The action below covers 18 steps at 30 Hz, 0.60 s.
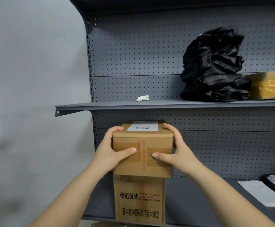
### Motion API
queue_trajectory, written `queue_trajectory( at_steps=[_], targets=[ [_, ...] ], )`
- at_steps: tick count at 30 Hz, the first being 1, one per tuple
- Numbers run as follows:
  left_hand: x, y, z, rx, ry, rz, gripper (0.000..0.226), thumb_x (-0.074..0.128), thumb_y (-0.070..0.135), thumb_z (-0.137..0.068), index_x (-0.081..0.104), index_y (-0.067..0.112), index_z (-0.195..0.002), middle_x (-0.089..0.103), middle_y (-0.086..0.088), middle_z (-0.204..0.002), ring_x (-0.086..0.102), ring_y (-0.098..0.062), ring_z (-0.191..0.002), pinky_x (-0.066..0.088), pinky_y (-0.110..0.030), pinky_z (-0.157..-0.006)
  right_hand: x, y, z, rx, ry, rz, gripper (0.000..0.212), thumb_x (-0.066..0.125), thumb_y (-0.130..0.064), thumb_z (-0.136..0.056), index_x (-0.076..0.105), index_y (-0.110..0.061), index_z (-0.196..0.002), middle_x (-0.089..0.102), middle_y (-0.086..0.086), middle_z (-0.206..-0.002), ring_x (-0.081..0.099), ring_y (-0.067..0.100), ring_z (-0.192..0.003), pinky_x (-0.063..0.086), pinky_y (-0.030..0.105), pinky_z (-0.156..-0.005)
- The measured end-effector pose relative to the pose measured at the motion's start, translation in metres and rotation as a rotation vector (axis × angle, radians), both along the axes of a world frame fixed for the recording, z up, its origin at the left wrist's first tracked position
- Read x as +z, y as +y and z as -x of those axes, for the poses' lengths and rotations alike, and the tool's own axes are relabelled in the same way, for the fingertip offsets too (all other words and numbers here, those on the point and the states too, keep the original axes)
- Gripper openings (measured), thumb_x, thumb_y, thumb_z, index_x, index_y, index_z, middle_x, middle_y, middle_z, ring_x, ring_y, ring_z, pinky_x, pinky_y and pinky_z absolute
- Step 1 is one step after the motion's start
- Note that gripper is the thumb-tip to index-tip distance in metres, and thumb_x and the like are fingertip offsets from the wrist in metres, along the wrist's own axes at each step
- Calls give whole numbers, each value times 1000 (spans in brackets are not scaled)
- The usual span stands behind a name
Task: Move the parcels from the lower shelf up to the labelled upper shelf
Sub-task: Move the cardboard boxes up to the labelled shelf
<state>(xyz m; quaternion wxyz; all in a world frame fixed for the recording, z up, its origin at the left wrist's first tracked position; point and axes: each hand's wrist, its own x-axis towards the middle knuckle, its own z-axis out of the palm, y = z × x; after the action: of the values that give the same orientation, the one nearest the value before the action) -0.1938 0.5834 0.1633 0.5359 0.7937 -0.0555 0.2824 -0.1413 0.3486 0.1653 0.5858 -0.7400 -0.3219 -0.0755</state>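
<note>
A small brown cardboard box (142,150) with a white shipping label on top is held between both hands, just below the upper shelf (117,106). My left hand (112,149) grips its left side, thumb across the front. My right hand (176,151) grips the right side the same way. Under it a larger printed carton (140,200) stands on the lower shelf (199,202). A black plastic parcel (213,66) and a yellow taped parcel (269,86) lie on the upper shelf at the right.
A small crumpled white label (143,98) lies on the upper shelf near its middle. White and black flat parcels (267,192) lie on the lower shelf at the right. The pegboard back panel (133,59) closes the rear; a grey wall (35,79) stands left.
</note>
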Motion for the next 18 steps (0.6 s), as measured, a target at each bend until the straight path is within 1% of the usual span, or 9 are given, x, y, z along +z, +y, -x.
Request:
queue_trajectory(
  at_steps=[2,4,7,9,12,15,18],
  targets=[
    [2,-8,28,14,-1,7,70,89,29,-64,48,48,-119,60,16,-115,62,-2,-101,57,-28,-80,1,-7,22,30,-6,11,92,87,-19,-70,31,-52,-135,50,-19,-128,55,0,-112,53,17,-83],
    [4,-18,61,24,-8,23,69,89,25,-65,49,46,-118,61,13,-116,62,5,-94,56,-22,-73,2,-16,46,57,-12,19,93,87,-20,-69,29,-54,-135,50,-20,-129,55,-2,-113,53,17,-86],
    [11,-33,104,42,-27,23,69,89,30,-63,50,49,-117,63,14,-115,62,9,-92,56,-21,-71,10,-32,80,89,-33,28,91,86,-25,-69,28,-62,-128,50,-24,-128,56,-3,-112,53,21,-89],
    [19,-43,128,54,-32,10,70,89,36,-61,49,51,-117,63,15,-115,62,7,-95,56,-20,-70,19,-43,100,104,-46,32,90,86,-26,-70,27,-66,-124,49,-26,-127,56,-4,-112,53,21,-91],
    [35,-60,155,76,-50,-13,73,87,41,-59,47,50,-119,61,15,-117,61,-3,-103,55,-18,-68,35,-58,123,121,-72,30,90,86,-26,-70,26,-65,-125,50,-25,-129,56,-4,-113,53,23,-92],
    [56,-76,178,95,-72,-34,74,86,46,-56,46,51,-118,59,17,-118,59,-4,-105,53,-19,-70,56,-73,144,135,-101,38,88,85,-26,-70,28,-63,-126,52,-21,-128,58,-2,-109,54,23,-89],
    [81,-88,195,105,-108,-48,71,87,46,-55,48,52,-114,59,17,-118,61,-5,-104,53,-22,-74,80,-85,163,134,-138,51,89,85,-27,-71,26,-57,-131,52,-21,-125,59,0,-107,54,23,-87]
  ],
)
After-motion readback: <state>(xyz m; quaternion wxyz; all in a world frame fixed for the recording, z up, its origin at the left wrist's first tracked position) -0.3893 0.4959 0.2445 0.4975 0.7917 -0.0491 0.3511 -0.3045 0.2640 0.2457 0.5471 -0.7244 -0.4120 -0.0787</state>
